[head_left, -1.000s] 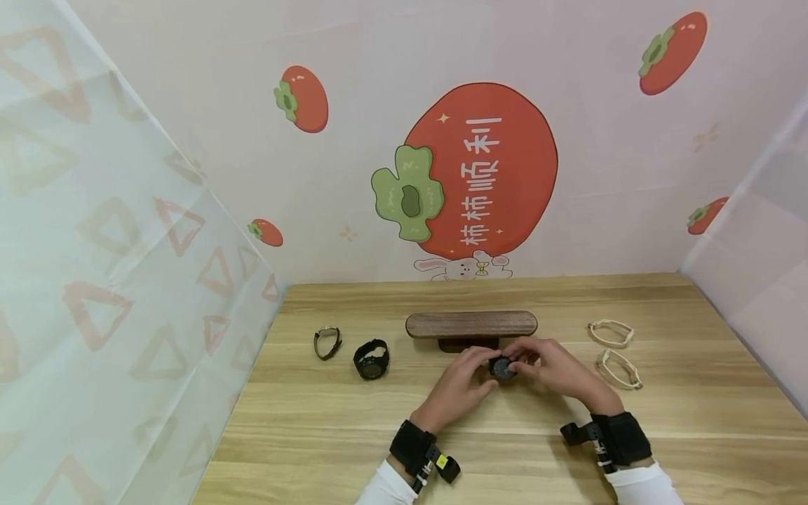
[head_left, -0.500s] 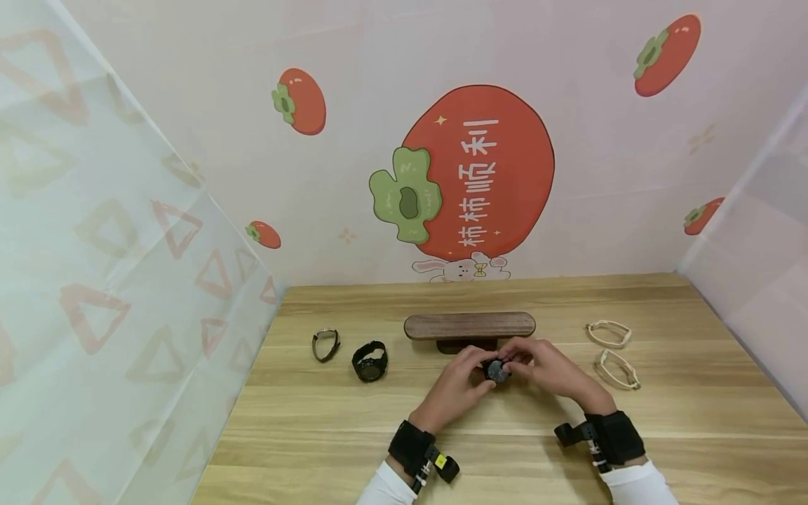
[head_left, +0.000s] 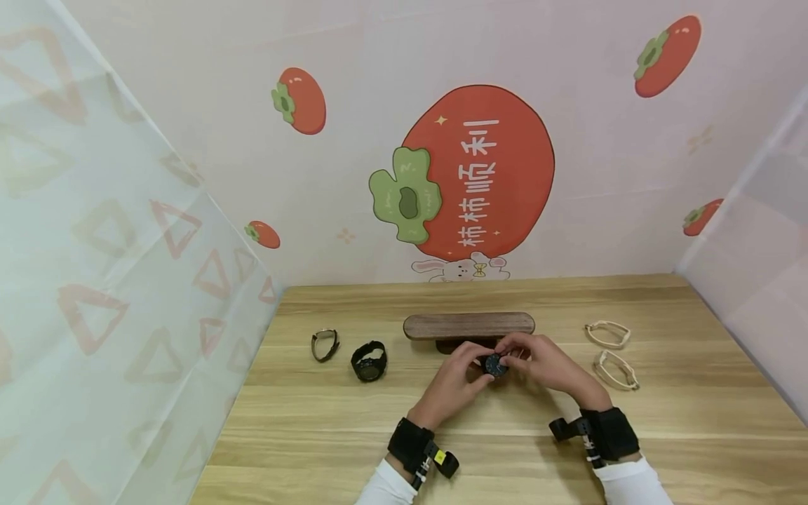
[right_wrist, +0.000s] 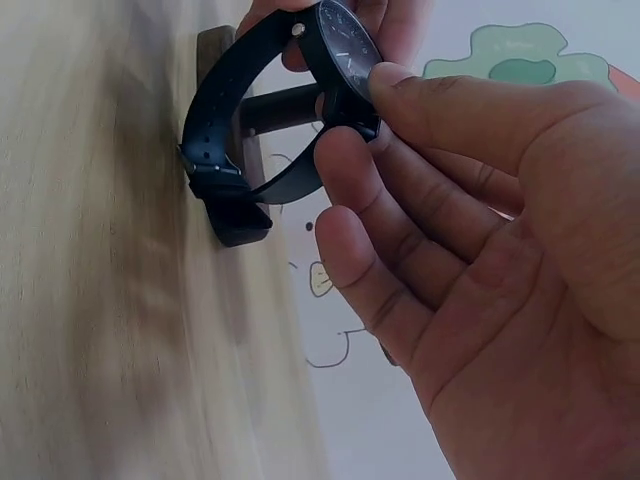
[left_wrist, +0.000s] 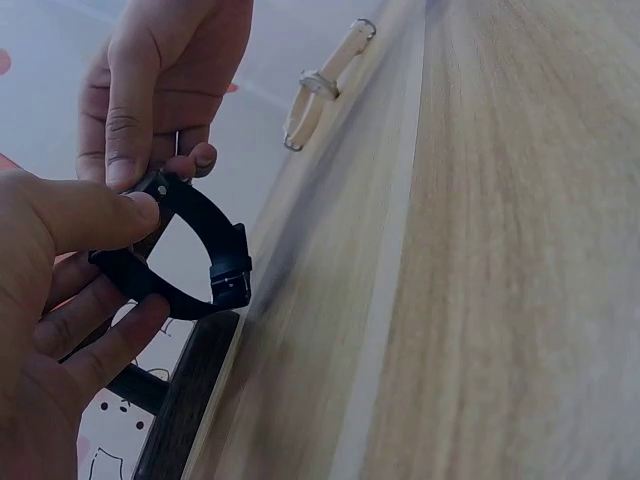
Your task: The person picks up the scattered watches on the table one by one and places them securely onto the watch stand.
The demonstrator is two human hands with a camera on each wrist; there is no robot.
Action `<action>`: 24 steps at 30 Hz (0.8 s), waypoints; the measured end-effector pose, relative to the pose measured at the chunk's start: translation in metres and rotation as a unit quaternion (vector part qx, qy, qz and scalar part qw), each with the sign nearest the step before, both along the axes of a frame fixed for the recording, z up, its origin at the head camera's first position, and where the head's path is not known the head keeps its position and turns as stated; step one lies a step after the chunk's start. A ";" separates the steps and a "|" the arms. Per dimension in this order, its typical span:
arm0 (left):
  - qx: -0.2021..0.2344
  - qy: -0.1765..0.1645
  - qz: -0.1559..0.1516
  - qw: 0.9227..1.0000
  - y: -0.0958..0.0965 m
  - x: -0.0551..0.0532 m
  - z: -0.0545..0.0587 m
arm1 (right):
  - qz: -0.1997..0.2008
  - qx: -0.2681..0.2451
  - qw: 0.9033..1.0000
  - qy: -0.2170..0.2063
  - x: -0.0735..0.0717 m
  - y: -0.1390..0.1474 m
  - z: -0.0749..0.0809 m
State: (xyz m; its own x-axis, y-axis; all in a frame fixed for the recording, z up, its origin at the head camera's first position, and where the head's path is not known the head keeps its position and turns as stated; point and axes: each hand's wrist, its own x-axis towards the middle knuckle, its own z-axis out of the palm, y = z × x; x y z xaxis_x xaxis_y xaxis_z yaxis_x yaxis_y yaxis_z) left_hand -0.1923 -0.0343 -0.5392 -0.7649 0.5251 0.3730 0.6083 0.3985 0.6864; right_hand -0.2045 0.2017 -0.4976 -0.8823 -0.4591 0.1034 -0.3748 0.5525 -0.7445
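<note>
Both grips on one item: a round-dialled black wristwatch with a buckled black strap [head_left: 495, 365], just off the near side of the long dark-brown wooden bar stand [head_left: 470, 326], toward its right half. My left grip [head_left: 448, 388] is narrowed to the case, thumb on it, fingers at the strap. My right grip [head_left: 548, 365] pinches the case edge, thumb at the dial; one lower fingertip [right_wrist: 345, 245] clear of the strap. Left of the stand, on the pale wood-grain counter [head_left: 303, 435]: a chunky black wristwatch [head_left: 369, 371].
</note>
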 end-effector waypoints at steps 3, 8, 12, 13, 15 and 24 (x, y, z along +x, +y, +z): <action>0.002 -0.002 -0.003 1.000 -0.001 0.000 0.001 | 0.001 -0.001 1.000 -0.001 0.000 -0.001 0.001; -0.002 -0.007 0.002 1.000 -0.002 0.000 0.000 | 0.004 -0.006 1.000 -0.005 0.003 0.002 -0.001; -0.001 -0.017 0.015 1.000 -0.003 0.001 -0.001 | 0.011 -0.017 1.000 -0.006 0.005 0.006 -0.003; 0.000 -0.020 0.019 1.000 -0.003 0.001 -0.002 | 0.016 -0.022 1.000 -0.004 0.005 0.006 -0.003; 0.003 -0.024 0.026 0.999 -0.004 0.002 -0.003 | 0.027 -0.033 0.999 -0.002 0.006 0.007 -0.004; 0.020 -0.024 0.042 0.999 -0.004 0.002 -0.009 | 0.027 -0.036 0.999 0.015 0.006 0.004 -0.009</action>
